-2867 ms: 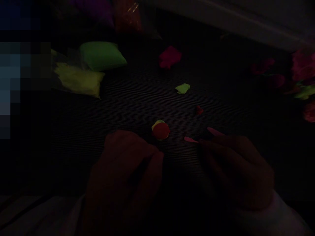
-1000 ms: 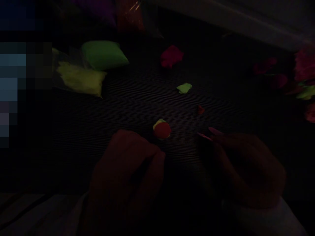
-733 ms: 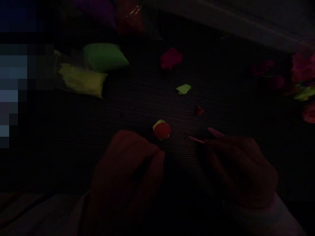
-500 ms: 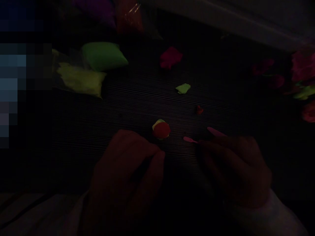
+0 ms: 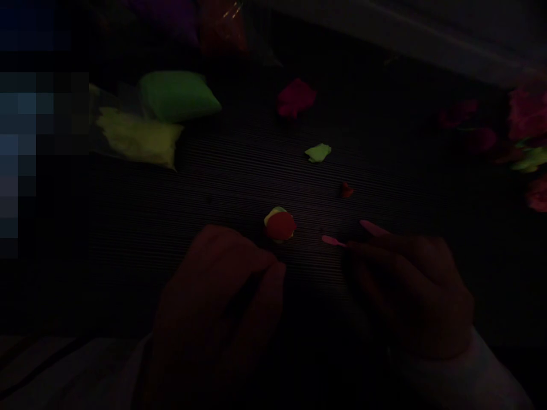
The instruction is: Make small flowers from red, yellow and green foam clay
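In the dim head view a small disc of red clay (image 5: 280,226) lies over a yellow-green piece (image 5: 273,215) on the dark ribbed tabletop (image 5: 239,176). My left hand (image 5: 222,290) rests just below and left of it, thumb and fingertips pressed together; whether anything is between them is hidden. To the right, my right hand (image 5: 410,285) pinches a thin pink modelling tool (image 5: 331,241), its flat spatula tip pointing left towards the disc, apart from it. A second pink blade-like tip (image 5: 374,228) shows behind the right hand's knuckles; where it leads is hidden.
Loose clay bits, magenta (image 5: 296,98), lime (image 5: 318,152) and red (image 5: 346,190), lie beyond the disc. Green (image 5: 179,95) and yellow (image 5: 141,139) clay packets sit at the left, purple and orange ones behind. Pink flower shapes (image 5: 527,114) stand far right.
My right hand has shifted slightly right, drawing the pink tool's tip a little away from the red disc. The left hand and the disc stay in place.
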{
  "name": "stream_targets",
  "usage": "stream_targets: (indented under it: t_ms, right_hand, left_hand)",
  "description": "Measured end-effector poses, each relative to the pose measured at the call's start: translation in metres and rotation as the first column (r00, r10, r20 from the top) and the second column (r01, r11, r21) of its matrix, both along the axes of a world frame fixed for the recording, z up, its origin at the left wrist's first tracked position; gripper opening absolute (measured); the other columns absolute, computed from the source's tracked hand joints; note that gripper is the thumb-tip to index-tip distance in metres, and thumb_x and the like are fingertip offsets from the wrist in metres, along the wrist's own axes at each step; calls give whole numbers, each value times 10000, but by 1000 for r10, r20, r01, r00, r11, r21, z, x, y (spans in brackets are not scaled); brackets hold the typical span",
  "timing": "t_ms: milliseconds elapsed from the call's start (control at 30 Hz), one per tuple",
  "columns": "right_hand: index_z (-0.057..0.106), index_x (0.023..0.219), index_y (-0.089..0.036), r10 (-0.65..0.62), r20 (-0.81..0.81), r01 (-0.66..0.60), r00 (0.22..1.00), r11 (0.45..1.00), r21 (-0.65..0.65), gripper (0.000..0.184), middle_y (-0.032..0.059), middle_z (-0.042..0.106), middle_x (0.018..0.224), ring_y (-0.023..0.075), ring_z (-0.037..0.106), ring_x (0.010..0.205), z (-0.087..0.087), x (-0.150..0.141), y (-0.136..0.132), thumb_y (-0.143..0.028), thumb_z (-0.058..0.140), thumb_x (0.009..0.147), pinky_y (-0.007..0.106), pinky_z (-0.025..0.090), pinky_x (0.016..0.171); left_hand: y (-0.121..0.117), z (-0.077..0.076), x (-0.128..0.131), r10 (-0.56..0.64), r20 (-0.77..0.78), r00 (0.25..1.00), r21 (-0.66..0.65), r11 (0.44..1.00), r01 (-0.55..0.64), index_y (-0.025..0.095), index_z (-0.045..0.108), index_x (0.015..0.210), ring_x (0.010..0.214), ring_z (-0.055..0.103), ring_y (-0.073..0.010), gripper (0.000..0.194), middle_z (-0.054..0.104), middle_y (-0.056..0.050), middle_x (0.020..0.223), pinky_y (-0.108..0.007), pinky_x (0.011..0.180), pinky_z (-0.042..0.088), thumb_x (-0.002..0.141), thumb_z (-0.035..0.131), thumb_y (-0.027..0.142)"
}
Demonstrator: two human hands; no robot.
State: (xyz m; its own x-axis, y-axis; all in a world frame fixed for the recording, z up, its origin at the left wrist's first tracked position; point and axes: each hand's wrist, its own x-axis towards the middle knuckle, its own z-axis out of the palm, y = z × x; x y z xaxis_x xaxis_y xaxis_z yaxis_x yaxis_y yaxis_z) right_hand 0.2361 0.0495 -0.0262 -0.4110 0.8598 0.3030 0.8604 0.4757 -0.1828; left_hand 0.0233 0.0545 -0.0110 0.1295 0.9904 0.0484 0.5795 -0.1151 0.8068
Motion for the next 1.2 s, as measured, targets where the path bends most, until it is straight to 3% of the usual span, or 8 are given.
stream_targets:
  t_ms: [200,500,800,1200]
  right_hand:
    - [608,865,-165,20,-25,-21,999,1000,-14,170,67,621,781,249,600,852,0,1,-1,-137,613,697,366,439,640]
    - [590,917,-192,-149,-180,132,972,986,-102,232,58,631,926,198,600,829,0,3,-5,-110,596,700,340,474,690]
    - [601,884,-185,-50,2,50,999,981,-189,135,49,643,905,178,615,774,18,5,-4,-201,530,771,294,460,622]
    - [625,834,-177,74,155,-55,985,991,-122,184,50,656,781,189,601,763,24,-1,4,-243,454,824,309,402,573]
  left_hand:
    - [-3,-2,-2,-38,-43,998,14,999,38,223,513,696,634,551,-136,114,566,19,654,-284,611,464,733,460,130]
    - [-3,-1,-1,-26,-60,998,13,1000,27,227,507,702,629,540,-126,109,554,29,668,-275,614,455,722,467,128]
    - [1,1,0,-58,-77,995,25,998,60,213,525,660,616,535,-127,137,552,23,631,-276,624,447,730,439,133]
    - [-1,-1,1,-53,-99,994,34,998,57,234,522,692,662,551,-146,120,577,26,663,-299,650,458,716,464,132]
